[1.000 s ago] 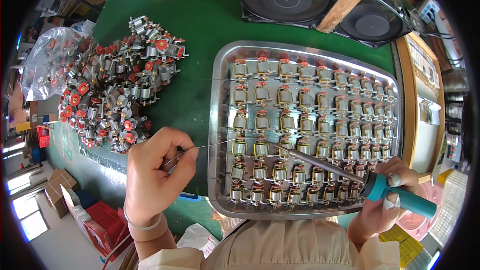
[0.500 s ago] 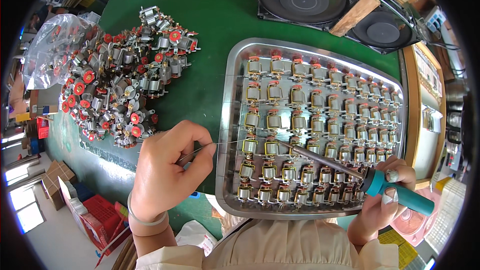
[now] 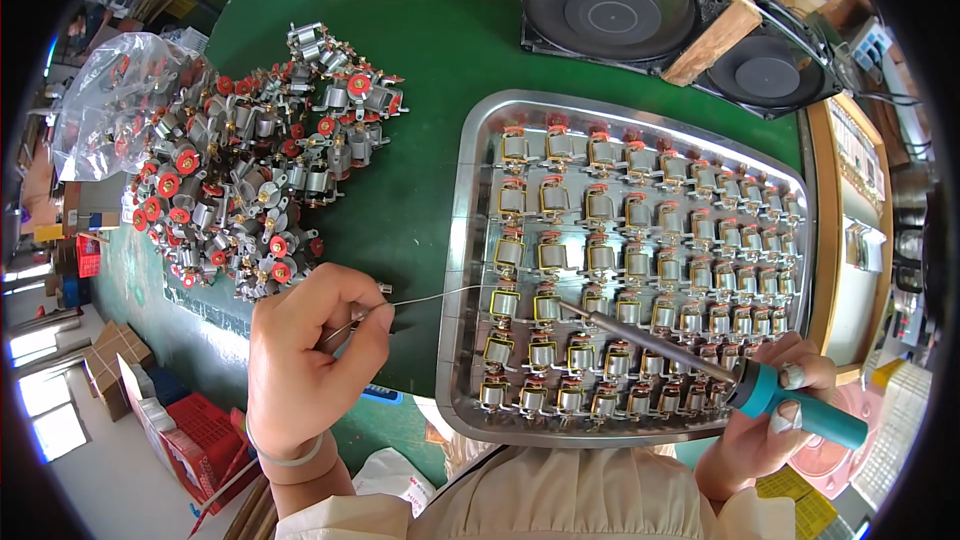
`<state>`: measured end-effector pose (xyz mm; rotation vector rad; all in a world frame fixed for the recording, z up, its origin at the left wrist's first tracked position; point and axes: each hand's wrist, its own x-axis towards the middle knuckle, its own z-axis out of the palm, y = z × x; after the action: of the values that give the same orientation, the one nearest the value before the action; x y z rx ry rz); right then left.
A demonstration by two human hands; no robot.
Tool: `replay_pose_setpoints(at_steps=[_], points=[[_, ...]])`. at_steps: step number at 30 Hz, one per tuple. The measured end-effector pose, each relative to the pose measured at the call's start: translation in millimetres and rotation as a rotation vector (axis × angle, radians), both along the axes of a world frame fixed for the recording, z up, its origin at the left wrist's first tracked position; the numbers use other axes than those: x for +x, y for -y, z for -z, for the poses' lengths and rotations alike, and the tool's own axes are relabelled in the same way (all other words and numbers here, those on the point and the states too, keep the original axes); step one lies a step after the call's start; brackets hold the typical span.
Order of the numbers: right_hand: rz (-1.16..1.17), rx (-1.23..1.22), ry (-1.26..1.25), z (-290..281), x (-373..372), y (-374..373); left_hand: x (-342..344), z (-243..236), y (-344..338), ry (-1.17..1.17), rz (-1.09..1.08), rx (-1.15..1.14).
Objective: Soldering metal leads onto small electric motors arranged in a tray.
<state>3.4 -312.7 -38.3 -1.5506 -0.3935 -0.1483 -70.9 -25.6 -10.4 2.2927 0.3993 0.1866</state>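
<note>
Pinched between the thumb and forefinger of my left hand [image 3: 315, 360] is a thin solder wire [image 3: 430, 297], its free end reaching right over the tray's left rim. My right hand [image 3: 775, 415] grips the teal handle of a soldering iron [image 3: 660, 342]. The iron's tip points left, close to a small metal motor-like part [image 3: 547, 308] in the tray; whether it touches cannot be told. Rows of such parts, several edged in yellow, stand in a shiny metal tray [image 3: 462, 240]. Finger wraps show on my right hand.
A heap of loose metal parts with red discs [image 3: 270, 170] lies on the green table [image 3: 420, 30] at the left, beside a clear plastic bag [image 3: 120, 105]. Two black round fans [image 3: 610, 5] with a wooden block [image 3: 712, 38] stand behind the tray. A wooden-framed box [image 3: 850, 230] is at the right.
My left hand has drawn left and slightly down, with the wire stretching farther from it. The iron keeps nearly the same place over the tray. The whole view has shifted slightly.
</note>
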Motion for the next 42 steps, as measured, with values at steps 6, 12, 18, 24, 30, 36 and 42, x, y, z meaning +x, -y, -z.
replay_pose_setpoints(at_steps=[6, 12, 18, 24, 30, 36, 42], points=[[0.019, -0.134, -0.012, 2.4, -4.8, -12.2, -1.9, 4.2, -2.9, -0.013, 0.011, -0.001], [-0.014, -0.135, -0.036, 4.5, -3.9, -18.0, -0.2, 7.2, -1.9, -0.024, 0.016, 0.002], [-0.025, -0.149, -0.038, 5.9, -3.7, -17.0, 0.0, 7.3, -3.0, -0.049, 0.024, -0.009], [-0.025, -0.168, -0.04, 5.6, -3.4, -18.8, 0.1, 6.8, -3.1, -0.049, 0.029, -0.021], [-0.019, -0.161, -0.052, 5.1, -3.5, -20.2, -0.1, 6.8, -4.8, -0.058, 0.031, -0.02], [-0.019, -0.04, -0.002, 6.0, -2.4, -15.6, -3.2, 1.2, -7.1, 0.008, -0.013, -0.043], [-0.05, 0.03, 0.054, -0.4, -1.4, -4.4, -4.0, -6.7, -0.8, 0.059, -0.046, -0.006]])
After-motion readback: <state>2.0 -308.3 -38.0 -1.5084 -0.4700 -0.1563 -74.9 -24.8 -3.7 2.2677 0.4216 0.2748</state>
